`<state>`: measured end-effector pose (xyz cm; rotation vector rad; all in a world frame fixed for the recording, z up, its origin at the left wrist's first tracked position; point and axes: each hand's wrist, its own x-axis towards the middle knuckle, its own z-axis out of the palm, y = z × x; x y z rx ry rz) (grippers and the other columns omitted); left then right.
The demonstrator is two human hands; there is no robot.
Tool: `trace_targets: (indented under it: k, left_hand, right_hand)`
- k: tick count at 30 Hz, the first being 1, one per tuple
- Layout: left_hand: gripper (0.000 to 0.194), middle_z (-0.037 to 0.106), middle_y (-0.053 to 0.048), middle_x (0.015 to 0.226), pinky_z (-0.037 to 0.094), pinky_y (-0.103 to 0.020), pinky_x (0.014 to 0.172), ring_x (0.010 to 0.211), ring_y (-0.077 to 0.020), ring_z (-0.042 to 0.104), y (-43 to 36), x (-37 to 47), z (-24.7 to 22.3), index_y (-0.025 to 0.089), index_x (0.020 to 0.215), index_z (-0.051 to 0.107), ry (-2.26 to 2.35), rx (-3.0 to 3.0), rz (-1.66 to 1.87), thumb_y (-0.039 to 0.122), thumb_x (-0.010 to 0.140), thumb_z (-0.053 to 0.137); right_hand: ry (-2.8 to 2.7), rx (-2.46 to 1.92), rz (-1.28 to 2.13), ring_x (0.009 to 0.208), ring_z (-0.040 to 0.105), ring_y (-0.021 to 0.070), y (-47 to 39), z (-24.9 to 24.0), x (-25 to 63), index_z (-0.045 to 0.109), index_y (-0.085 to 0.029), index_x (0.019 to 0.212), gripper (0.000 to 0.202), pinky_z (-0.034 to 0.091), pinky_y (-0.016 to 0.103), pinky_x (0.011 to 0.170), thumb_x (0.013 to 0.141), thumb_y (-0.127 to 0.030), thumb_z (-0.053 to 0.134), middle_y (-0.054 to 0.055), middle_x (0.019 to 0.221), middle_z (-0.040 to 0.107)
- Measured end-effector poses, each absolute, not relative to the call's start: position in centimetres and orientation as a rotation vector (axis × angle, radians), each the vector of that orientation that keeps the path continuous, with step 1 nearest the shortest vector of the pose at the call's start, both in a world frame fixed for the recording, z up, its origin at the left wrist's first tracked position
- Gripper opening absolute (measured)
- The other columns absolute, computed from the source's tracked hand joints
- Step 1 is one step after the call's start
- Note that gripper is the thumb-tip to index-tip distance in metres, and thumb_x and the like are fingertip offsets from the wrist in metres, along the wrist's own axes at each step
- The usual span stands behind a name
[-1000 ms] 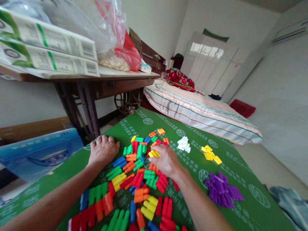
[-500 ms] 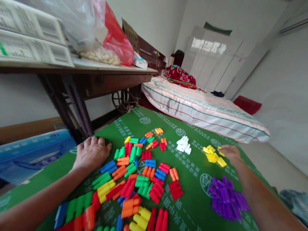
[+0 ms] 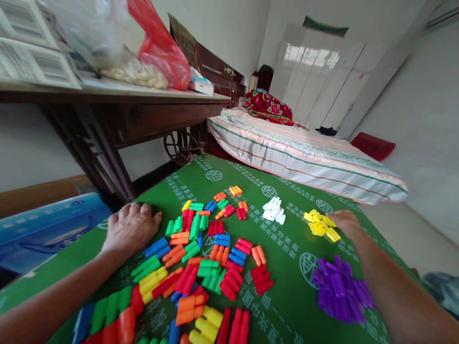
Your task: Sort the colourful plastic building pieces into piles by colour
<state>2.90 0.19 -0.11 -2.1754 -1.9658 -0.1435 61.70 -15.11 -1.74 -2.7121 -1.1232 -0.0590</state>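
Yellow pieces (image 3: pixel 318 224) are lying in a small heap toward the far right of the green desk (image 3: pixel 283 279) in the head view, where the right hand (image 3: pixel 346 222) is touching the heap's right edge with its fingertips drawn narrow, though whether they are gripping a piece I cannot tell. White pieces (image 3: pixel 274 210) are sitting in a pile to the left of the yellow ones, while purple pieces (image 3: pixel 339 291) are lying heaped nearer the camera. Beside the spread of multicoloured pieces (image 3: pixel 209 268), the left hand (image 3: pixel 132 227) is resting palm down, empty, its fingers slightly apart.
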Motion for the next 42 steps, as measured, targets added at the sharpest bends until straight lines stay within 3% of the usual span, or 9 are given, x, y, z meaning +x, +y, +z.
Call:
trace_targets:
  k: [5,12,22,26,32,36,42]
  left_hand:
    - [0.053,0.054,-0.018,0.115,0.036,-0.047,0.090,0.117,-0.0346,0.041,0.2,2.8,-0.2,0.011,0.105,0.056,-1.957,-2.177,-0.158,0.048,0.086,0.023]
    - [0.050,0.054,-0.019,0.114,0.036,-0.047,0.088,0.114,-0.0350,0.043,-0.5,3.1,0.0,0.010,0.104,0.056,-1.930,-2.174,-0.210,0.045,0.087,0.026]
    - [0.053,0.056,-0.023,0.115,0.034,-0.048,0.089,0.112,-0.0362,0.044,-1.2,3.3,0.4,0.006,0.107,0.059,-1.963,-2.184,-0.292,0.043,0.084,0.029]
    - [0.054,0.055,-0.024,0.116,0.034,-0.048,0.090,0.113,-0.0361,0.044,-1.5,3.2,0.4,0.005,0.109,0.059,-1.947,-2.196,-0.329,0.041,0.084,0.028]
    - [0.057,0.051,-0.024,0.124,0.034,-0.047,0.093,0.120,-0.0362,0.041,-1.3,2.5,0.5,0.005,0.113,0.057,-1.960,-2.260,-0.263,0.045,0.085,0.028]
    - [0.063,0.043,-0.021,0.137,0.029,-0.046,0.102,0.131,-0.0343,0.033,-1.1,0.7,0.3,0.007,0.124,0.051,-1.898,-2.409,-0.220,0.052,0.084,0.030]
    - [0.057,0.041,-0.017,0.142,0.028,-0.043,0.105,0.133,-0.0290,0.033,-3.0,-1.2,0.4,0.011,0.128,0.049,-1.819,-2.501,-0.238,0.044,0.085,0.033]
  right_hand:
    - [-1.076,-2.797,0.123,0.070,0.068,0.0212,-15.1,-1.1,60.8,0.071,-0.018,0.062,0.032,0.043,0.024,0.052,0.081,-0.040,0.054,0.009,0.074,0.072]
    - [-1.108,-2.812,0.122,0.084,0.067,0.0277,-15.8,0.6,59.4,0.071,-0.018,0.062,0.031,0.046,0.031,0.064,0.079,-0.037,0.054,0.016,0.082,0.071]
    - [-1.526,-2.428,0.308,0.078,0.065,0.0174,-19.0,2.5,47.8,0.070,-0.025,0.074,0.020,0.045,0.023,0.068,0.077,-0.037,0.055,0.000,0.079,0.072]
    - [-1.691,-2.051,0.561,0.075,0.064,0.0182,-22.8,2.5,39.9,0.069,-0.023,0.081,0.022,0.046,0.027,0.069,0.078,-0.038,0.053,0.001,0.078,0.071]
    - [-1.841,-1.928,0.514,0.076,0.062,0.0165,-29.2,2.8,31.1,0.067,-0.023,0.084,0.019,0.043,0.025,0.069,0.083,-0.030,0.049,0.001,0.081,0.066]
    - [-1.745,-1.917,0.488,0.078,0.062,0.0165,-32.4,1.1,28.9,0.065,-0.023,0.082,0.018,0.044,0.025,0.071,0.085,-0.030,0.049,0.002,0.082,0.065]
    - [-1.697,-1.898,0.465,0.074,0.062,0.0168,-35.8,-0.7,28.4,0.064,-0.025,0.076,0.019,0.046,0.025,0.071,0.085,-0.032,0.048,0.001,0.077,0.065]
